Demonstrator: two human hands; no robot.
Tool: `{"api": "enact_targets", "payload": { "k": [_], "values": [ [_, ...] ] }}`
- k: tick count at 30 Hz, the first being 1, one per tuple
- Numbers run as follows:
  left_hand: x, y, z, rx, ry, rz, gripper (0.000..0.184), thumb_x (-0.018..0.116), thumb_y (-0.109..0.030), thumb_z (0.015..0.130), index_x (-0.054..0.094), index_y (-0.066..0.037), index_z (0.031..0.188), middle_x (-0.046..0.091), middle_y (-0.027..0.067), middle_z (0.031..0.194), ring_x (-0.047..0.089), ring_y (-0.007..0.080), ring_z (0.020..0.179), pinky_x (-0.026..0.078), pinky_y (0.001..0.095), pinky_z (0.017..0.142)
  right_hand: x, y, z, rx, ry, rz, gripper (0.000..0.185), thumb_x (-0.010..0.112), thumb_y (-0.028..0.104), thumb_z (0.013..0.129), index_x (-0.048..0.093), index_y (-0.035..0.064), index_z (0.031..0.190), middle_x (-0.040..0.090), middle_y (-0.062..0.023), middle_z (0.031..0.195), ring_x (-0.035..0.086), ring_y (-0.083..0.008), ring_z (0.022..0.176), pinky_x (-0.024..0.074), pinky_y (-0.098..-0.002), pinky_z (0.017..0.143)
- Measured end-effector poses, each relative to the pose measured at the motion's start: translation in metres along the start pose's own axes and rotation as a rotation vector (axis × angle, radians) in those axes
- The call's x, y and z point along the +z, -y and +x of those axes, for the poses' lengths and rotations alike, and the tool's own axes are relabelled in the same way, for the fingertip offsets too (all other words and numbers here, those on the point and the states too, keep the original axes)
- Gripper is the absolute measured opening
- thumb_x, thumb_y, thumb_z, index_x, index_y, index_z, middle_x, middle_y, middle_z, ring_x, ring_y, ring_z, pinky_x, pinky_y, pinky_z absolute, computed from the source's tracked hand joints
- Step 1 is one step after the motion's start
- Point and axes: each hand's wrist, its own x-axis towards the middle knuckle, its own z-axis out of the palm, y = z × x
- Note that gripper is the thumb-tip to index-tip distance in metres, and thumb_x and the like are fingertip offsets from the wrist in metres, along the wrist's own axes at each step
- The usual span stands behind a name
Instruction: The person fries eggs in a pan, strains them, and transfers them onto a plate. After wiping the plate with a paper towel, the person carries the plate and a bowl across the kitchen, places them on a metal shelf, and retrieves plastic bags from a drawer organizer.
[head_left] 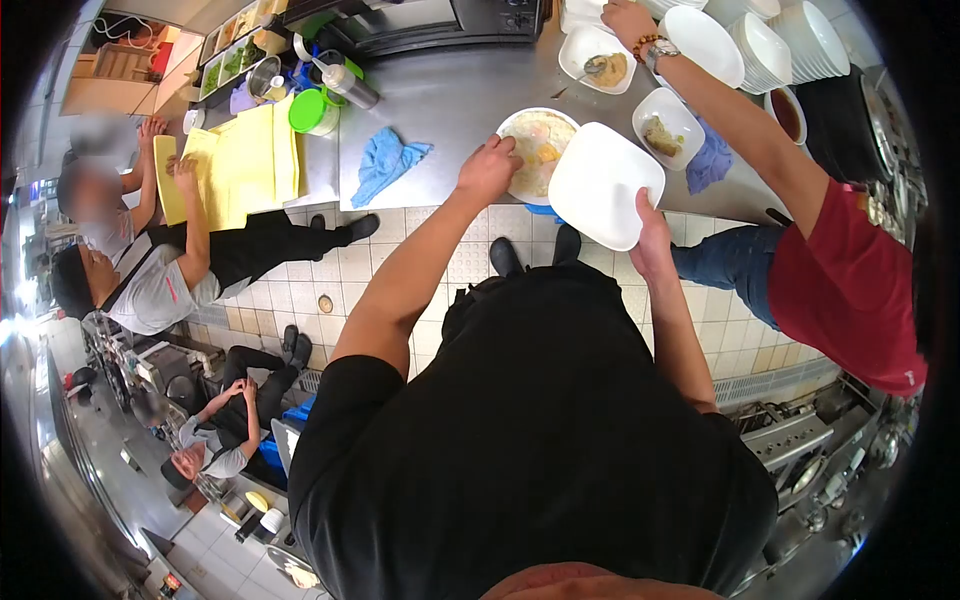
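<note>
Head cam, looking down at a steel counter (440, 90). Got a square white plate (600, 185) gripped by its near right side in the right hand (650, 235), just beside a round white bowl (536, 111) and overlapping it in this view. Left hand (488, 168) curled, fingertips at the bowl's left side by some egg-looking food (545, 140); can't tell if pinching anything. Blue cloth (385, 165) off to the left. Over right, a co-worker's arm (750, 120) reaching across, above a purple cloth (708, 158).
</note>
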Motion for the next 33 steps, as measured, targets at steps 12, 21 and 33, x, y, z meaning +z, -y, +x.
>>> {"api": "enact_targets", "payload": {
  "k": [12,21,33],
  "values": [
    [-0.006,-0.016,-0.013,-0.098,-0.215,-0.051,0.024,0.057,-0.002,0.072,0.071,-0.01,0.089,0.058,0.0082,0.105,0.054,0.0287,0.101,0.052,0.0371,0.081,-0.011,0.016,0.009,-0.004,0.025,-0.065,0.056,0.04,0.04,0.1,0.037,-0.0041,0.136,0.052,-0.014,0.13,0.054,-0.0215,0.117,0.0426,-0.0344,0.099],
    [0.015,-0.036,-0.03,-0.129,-0.036,-0.037,0.027,0.054,-0.001,0.072,0.07,-0.009,0.093,0.058,0.008,0.108,0.054,0.0264,0.104,0.051,0.0374,0.084,-0.022,0.016,0.012,0.004,0.036,-0.079,0.056,0.04,0.04,0.1,0.037,-0.004,0.135,0.053,-0.0142,0.13,0.056,-0.0217,0.115,0.0453,-0.0343,0.096],
    [0.018,-0.049,-0.04,-0.181,-0.141,-0.147,0.022,0.054,-0.003,0.075,0.07,-0.008,0.089,0.059,0.0096,0.103,0.055,0.0289,0.101,0.051,0.0383,0.083,-0.019,0.022,0.009,0.046,0.065,-0.093,0.055,0.041,0.039,0.1,0.037,-0.0022,0.136,0.053,-0.0133,0.128,0.057,-0.0206,0.112,0.0467,-0.0335,0.093]
  ]
}}
